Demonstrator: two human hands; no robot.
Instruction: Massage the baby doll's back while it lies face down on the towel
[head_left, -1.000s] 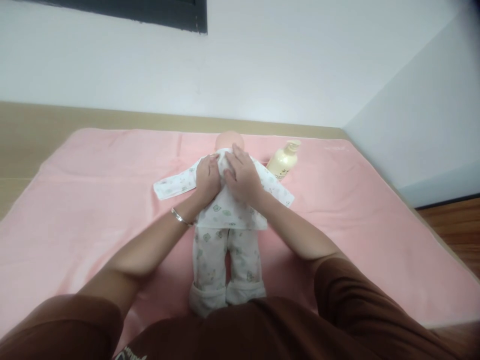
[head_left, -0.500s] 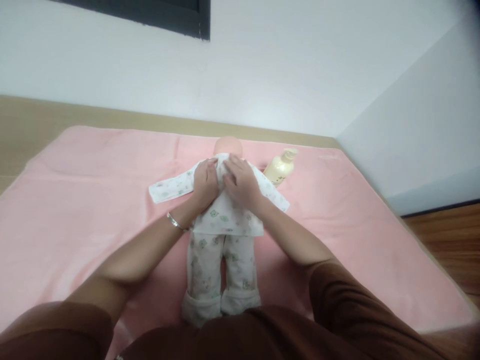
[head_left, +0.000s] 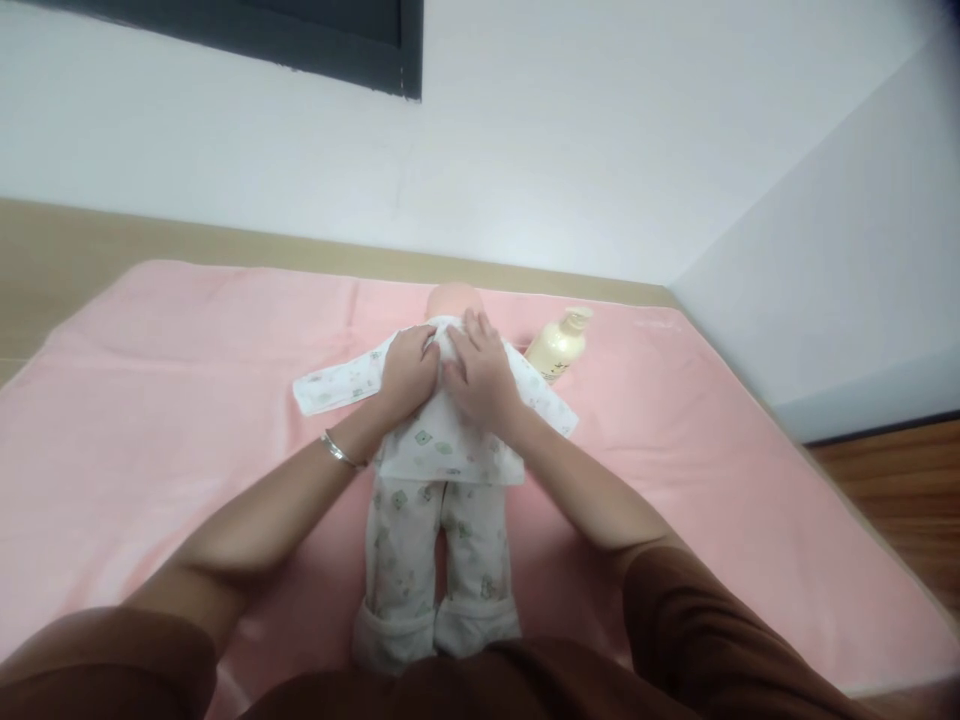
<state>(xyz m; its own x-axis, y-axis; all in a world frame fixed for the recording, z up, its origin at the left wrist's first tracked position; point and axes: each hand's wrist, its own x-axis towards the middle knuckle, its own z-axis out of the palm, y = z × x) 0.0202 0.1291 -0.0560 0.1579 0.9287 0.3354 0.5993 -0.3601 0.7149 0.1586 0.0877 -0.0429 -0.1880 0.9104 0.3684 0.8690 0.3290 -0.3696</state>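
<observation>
A baby doll lies on the pink sheet, its bare head (head_left: 454, 298) at the far end. It wears a white printed shirt (head_left: 442, 445) with both sleeves spread out, and matching trousers (head_left: 405, 540) with rolled cuffs. My left hand (head_left: 409, 375) rests on the left upper part of the shirt, a silver bracelet (head_left: 341, 450) at its wrist; its fingertips are partly hidden. Beside it, my right hand (head_left: 486, 375) lies on the shirt's upper right with its fingers spread. The doll's face is not visible.
A pale yellow pump bottle (head_left: 559, 345) lies tilted on the pink sheet (head_left: 675, 480), right of the doll's shoulder. Behind the sheet's far edge is a wooden strip (head_left: 262, 245) against the white wall (head_left: 525, 150). Wooden flooring (head_left: 900, 490) shows at the right.
The view has shifted slightly, so the doll and bottle sit a little lower. My right hand's fingers have spread slightly on the shirt; my left hand stays in about the same place.
</observation>
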